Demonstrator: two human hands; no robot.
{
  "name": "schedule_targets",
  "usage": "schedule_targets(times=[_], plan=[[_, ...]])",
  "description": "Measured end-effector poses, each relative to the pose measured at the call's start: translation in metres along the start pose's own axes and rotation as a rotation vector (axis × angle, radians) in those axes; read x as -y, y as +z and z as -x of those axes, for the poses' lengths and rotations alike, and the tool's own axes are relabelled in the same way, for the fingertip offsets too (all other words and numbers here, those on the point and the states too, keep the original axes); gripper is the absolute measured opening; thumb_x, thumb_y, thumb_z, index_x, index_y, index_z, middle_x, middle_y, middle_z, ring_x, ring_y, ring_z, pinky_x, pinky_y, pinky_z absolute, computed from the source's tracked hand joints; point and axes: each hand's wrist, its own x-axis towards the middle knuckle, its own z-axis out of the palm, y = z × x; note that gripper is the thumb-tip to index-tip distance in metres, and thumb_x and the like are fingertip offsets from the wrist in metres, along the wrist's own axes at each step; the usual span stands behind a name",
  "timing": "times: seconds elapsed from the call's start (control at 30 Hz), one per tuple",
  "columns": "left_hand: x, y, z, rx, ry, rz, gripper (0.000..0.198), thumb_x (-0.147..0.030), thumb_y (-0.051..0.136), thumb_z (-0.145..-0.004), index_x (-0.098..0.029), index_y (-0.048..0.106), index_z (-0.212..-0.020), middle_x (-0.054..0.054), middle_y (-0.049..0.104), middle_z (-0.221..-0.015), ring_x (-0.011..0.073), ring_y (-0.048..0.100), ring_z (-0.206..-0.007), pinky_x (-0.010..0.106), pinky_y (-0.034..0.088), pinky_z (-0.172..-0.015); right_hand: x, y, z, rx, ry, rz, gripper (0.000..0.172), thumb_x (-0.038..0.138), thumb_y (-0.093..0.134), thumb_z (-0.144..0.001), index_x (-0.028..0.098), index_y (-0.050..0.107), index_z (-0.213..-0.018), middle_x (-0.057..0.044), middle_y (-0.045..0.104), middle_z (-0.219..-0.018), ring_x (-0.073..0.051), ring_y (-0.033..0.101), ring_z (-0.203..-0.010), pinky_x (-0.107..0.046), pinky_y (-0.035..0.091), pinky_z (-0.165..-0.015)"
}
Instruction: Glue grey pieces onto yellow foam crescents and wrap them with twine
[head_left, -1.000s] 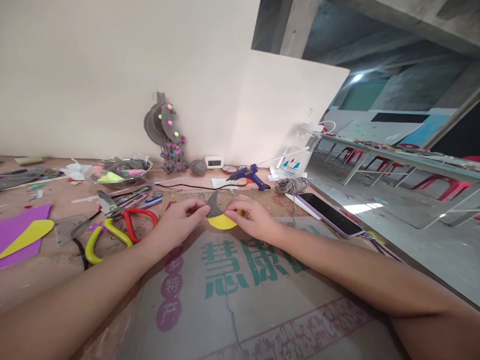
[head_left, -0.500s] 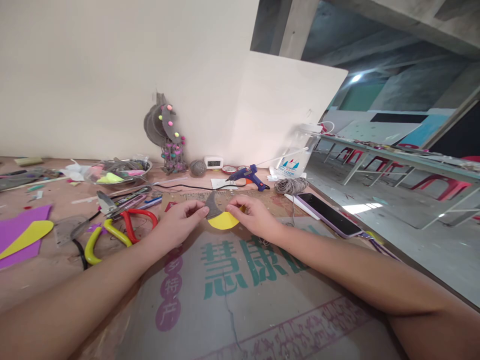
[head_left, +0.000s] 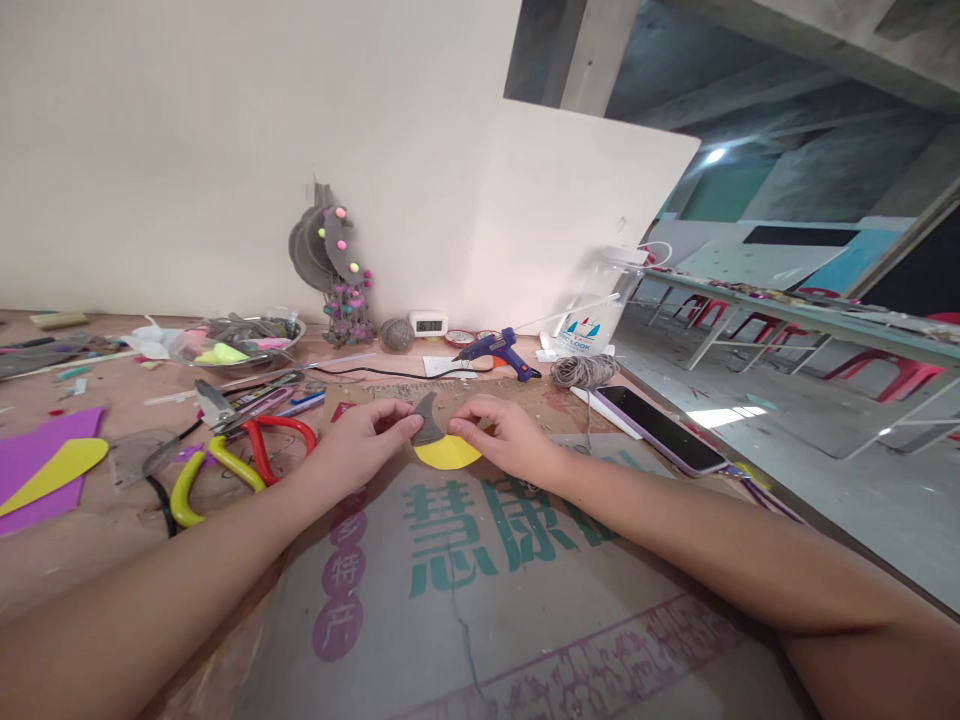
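Observation:
My left hand (head_left: 365, 440) and my right hand (head_left: 504, 432) meet over a flattened cardboard sheet (head_left: 480, 580) printed with green characters. Between the fingertips lies a rounded yellow foam piece (head_left: 448, 455) with a pointed grey felt piece (head_left: 428, 425) on top of it. My left fingertips pinch the grey piece at its left edge. My right fingertips press on the right edge of the yellow piece. Both pieces rest flat on the cardboard.
Red-handled scissors (head_left: 279, 432) and yellow-handled scissors (head_left: 201, 478) lie left of my left hand. A blue glue gun (head_left: 498, 352), a twine coil (head_left: 582, 371) and a phone (head_left: 658, 428) lie beyond and to the right. Purple and yellow foam sheets (head_left: 45, 470) sit far left. A grey felt ornament (head_left: 330, 265) stands by the wall.
The grey piece has been lowered and tilted onto the yellow piece, which now lies flatter on the cardboard. Both hands stay at about the same spot.

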Motion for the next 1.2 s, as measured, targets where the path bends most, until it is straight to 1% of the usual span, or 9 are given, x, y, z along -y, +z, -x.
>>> schedule_targets(times=[0.17,0.37,0.57,0.67,0.73,0.83,0.9,1.07,1.2], plan=[[0.003,0.0,-0.001,0.001,0.043,0.013,0.027,-0.043,0.047,-0.079,-0.018,0.058,-0.081,-0.004,0.053,-0.067,0.0105,0.044,-0.058,0.021,0.032,-0.052,-0.006,-0.002,-0.004,-0.016,0.173,-0.176,0.024,0.035,0.049,-0.083,0.015,0.058,-0.074,-0.001,0.057,-0.07,-0.012,0.051,-0.064,-0.023,0.039,-0.058],[0.003,-0.001,-0.002,0.019,0.076,0.02,0.026,-0.042,0.046,-0.079,-0.018,0.056,-0.077,-0.003,0.052,-0.067,0.0117,0.045,-0.061,0.022,0.034,-0.055,-0.015,-0.003,-0.007,-0.046,0.195,-0.322,0.026,0.039,0.052,-0.081,0.016,0.055,-0.07,0.0,0.055,-0.068,-0.011,0.048,-0.062,-0.023,0.038,-0.058],[0.006,0.0,-0.004,0.026,0.089,0.018,0.025,-0.042,0.045,-0.081,-0.019,0.054,-0.076,-0.004,0.052,-0.068,0.0114,0.046,-0.063,0.021,0.035,-0.058,-0.014,-0.005,-0.01,-0.108,0.234,-0.464,0.026,0.039,0.055,-0.079,0.016,0.053,-0.067,0.001,0.052,-0.064,-0.01,0.046,-0.06,-0.023,0.037,-0.059],[0.006,0.0,-0.003,-0.006,0.095,0.013,0.026,-0.042,0.045,-0.081,-0.018,0.054,-0.078,-0.003,0.053,-0.07,0.012,0.048,-0.064,0.021,0.036,-0.058,-0.013,-0.006,-0.011,-0.134,0.235,-0.49,0.026,0.039,0.051,-0.082,0.015,0.056,-0.072,0.0,0.055,-0.067,-0.011,0.048,-0.063,-0.023,0.038,-0.06],[0.003,0.0,0.0,-0.069,0.118,-0.018,0.027,-0.042,0.043,-0.082,-0.018,0.055,-0.081,-0.002,0.056,-0.073,0.0135,0.05,-0.067,0.023,0.038,-0.06,-0.014,-0.007,-0.011,-0.128,0.221,-0.512,0.028,0.041,0.048,-0.084,0.015,0.057,-0.079,-0.001,0.056,-0.071,-0.012,0.05,-0.067,-0.024,0.039,-0.063],[-0.004,0.001,0.005,-0.192,0.191,-0.14,0.027,-0.04,0.041,-0.083,-0.018,0.057,-0.083,0.001,0.06,-0.081,0.0166,0.053,-0.076,0.026,0.04,-0.069,-0.015,-0.006,-0.009,-0.074,0.174,-0.51,0.034,0.047,0.045,-0.084,0.015,0.057,-0.084,-0.002,0.056,-0.075,-0.014,0.052,-0.072,-0.025,0.041,-0.067],[-0.007,0.004,0.008,-0.236,0.248,-0.242,0.025,-0.039,0.041,-0.084,-0.019,0.056,-0.083,0.002,0.062,-0.084,0.0181,0.054,-0.081,0.028,0.039,-0.074,-0.016,-0.006,-0.008,-0.046,0.151,-0.489,0.036,0.049,0.044,-0.084,0.016,0.057,-0.085,-0.002,0.056,-0.075,-0.014,0.052,-0.072,-0.025,0.042,-0.067],[-0.011,0.009,0.011,-0.261,0.292,-0.389,0.024,-0.036,0.039,-0.085,-0.02,0.053,-0.076,0.002,0.058,-0.075,0.018,0.052,-0.074,0.028,0.037,-0.068,-0.016,-0.004,-0.006,-0.035,0.131,-0.41,0.035,0.048,0.043,-0.084,0.016,0.056,-0.085,-0.002,0.054,-0.073,-0.013,0.05,-0.067,-0.024,0.042,-0.062],[-0.012,0.009,0.012,-0.25,0.259,-0.346,0.024,-0.037,0.039,-0.084,-0.02,0.053,-0.075,0.001,0.057,-0.071,0.0169,0.051,-0.069,0.027,0.036,-0.065,-0.014,-0.004,-0.006,-0.046,0.102,-0.34,0.031,0.045,0.047,-0.083,0.016,0.057,-0.084,-0.003,0.057,-0.078,-0.015,0.051,-0.07,-0.027,0.042,-0.064]])
